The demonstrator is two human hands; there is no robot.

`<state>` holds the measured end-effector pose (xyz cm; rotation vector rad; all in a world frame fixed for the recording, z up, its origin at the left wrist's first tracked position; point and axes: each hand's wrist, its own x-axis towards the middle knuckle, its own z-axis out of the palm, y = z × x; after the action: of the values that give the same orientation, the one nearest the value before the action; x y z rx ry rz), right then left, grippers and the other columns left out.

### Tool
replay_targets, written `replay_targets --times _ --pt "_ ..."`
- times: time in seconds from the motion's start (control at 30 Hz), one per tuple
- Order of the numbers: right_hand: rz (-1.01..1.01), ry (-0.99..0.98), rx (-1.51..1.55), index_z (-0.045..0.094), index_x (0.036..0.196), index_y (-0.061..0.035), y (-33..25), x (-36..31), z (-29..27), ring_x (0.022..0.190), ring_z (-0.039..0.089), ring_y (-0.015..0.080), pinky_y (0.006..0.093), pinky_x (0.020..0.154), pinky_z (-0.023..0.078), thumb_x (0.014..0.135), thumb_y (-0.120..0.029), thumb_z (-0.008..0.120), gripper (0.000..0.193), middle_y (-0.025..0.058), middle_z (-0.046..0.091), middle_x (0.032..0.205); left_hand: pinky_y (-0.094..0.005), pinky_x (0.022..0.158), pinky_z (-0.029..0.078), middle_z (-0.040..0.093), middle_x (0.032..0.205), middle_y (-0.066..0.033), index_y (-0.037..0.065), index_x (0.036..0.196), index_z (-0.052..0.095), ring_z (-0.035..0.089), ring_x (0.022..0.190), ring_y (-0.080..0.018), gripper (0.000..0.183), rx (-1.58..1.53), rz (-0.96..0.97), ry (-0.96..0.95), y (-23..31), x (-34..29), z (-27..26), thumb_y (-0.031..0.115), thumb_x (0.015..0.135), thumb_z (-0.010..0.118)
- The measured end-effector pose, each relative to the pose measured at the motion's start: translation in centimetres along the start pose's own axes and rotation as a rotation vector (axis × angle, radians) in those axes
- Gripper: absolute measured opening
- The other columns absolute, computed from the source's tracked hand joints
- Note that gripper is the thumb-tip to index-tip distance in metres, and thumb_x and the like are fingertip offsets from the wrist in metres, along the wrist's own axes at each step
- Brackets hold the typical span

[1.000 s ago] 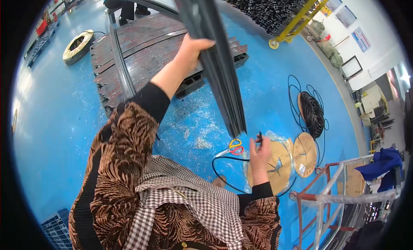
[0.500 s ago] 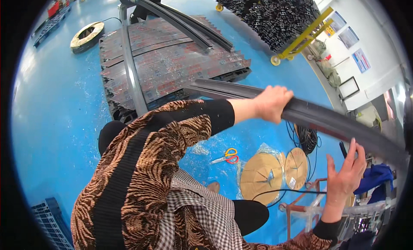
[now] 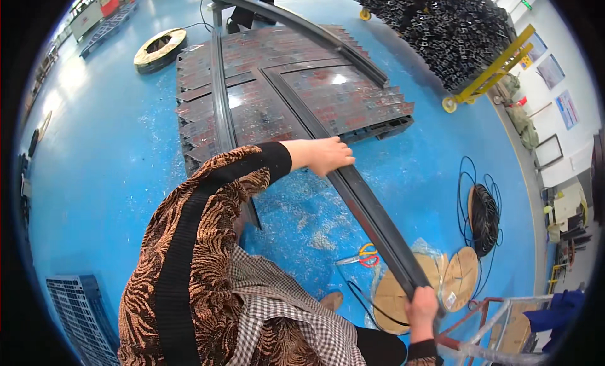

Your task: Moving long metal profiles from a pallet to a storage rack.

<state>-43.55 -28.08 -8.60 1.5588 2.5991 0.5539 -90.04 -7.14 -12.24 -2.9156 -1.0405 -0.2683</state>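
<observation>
A long dark grey profile bar (image 3: 372,216) slants from the stack in front of me down to the lower right. My left hand (image 3: 331,156) is closed around it partway along. Near its close end, my right hand (image 3: 422,306) grips it with curled fingers. The bar's far end lies over a broad stack of flat dark strips (image 3: 252,117) on the floor. Another long bar (image 3: 220,95) runs along the left of that stack, and a further one (image 3: 302,32) crosses its far side. Scissors (image 3: 368,255) with orange and red handles lie on the floor beneath the held bar.
Round cardboard discs (image 3: 459,279) and a coil of black cable (image 3: 484,221) lie at the right. A metal frame trolley (image 3: 485,331) with blue cloth stands lower right. A yellow-framed cart (image 3: 491,76) holds many black pieces. A person (image 3: 242,16) stands beyond the stack.
The bar has swung from pointing right to slanting toward me, its far end now over the stack. My right hand, spread beside the bar before, has moved lower and closed on it.
</observation>
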Motion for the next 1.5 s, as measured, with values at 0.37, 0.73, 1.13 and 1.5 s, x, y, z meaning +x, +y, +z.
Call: replay_targets --times 0.37,0.73,1.13,1.5 --pt "0.078 -0.145 0.552 0.05 0.073 -0.0049 -23.2 18.5 12.2 0.061 0.054 0.0337 0.0417 0.053 0.044 0.063 -0.028 0.065 0.029 0.0141 0.055 0.07 -0.0423 0.091 0.032 0.053 0.099 -0.0075 0.011 0.109 0.05 0.049 0.095 -0.0266 0.048 0.406 -0.619 -0.093 -15.2 -15.0 9.3 0.009 0.064 0.064" --pt "-0.003 -0.203 0.812 0.056 0.079 -0.0009 -30.3 30.5 11.3 0.067 0.056 0.0358 0.0426 0.061 0.045 0.073 -0.035 0.061 0.035 0.0182 0.06 0.08 -0.0392 0.093 0.037 0.047 0.116 -0.0236 -0.006 0.124 0.037 0.047 0.106 -0.0375 0.059 -0.74 -1.799 1.019 4.5 -9.9 14.9 0.026 0.077 0.056" --pt "0.375 -0.014 1.324 0.059 0.096 -0.0017 -16.9 11.2 2.6 0.057 0.047 0.0122 0.0256 0.053 0.039 0.087 -0.01 0.046 0.017 0.0049 0.054 0.071 -0.0423 0.075 0.044 0.058 0.101 -0.01 0.003 0.111 0.051 0.058 0.085 -0.024 0.054 -2.197 -1.537 0.862 17.6 -6.4 14.4 0.041 0.076 0.065" --pt "0.721 0.153 1.748 0.058 0.094 -0.0003 -12.8 3.4 -7.9 0.058 0.045 0.0094 0.0196 0.052 0.037 0.09 -0.013 0.044 0.019 0.0039 0.055 0.071 -0.037 0.082 0.044 0.055 0.108 -0.0106 0.007 0.113 0.051 0.055 0.095 -0.0251 0.06 -2.231 -1.348 1.15 15.3 -5.3 6.5 0.045 0.069 0.067"
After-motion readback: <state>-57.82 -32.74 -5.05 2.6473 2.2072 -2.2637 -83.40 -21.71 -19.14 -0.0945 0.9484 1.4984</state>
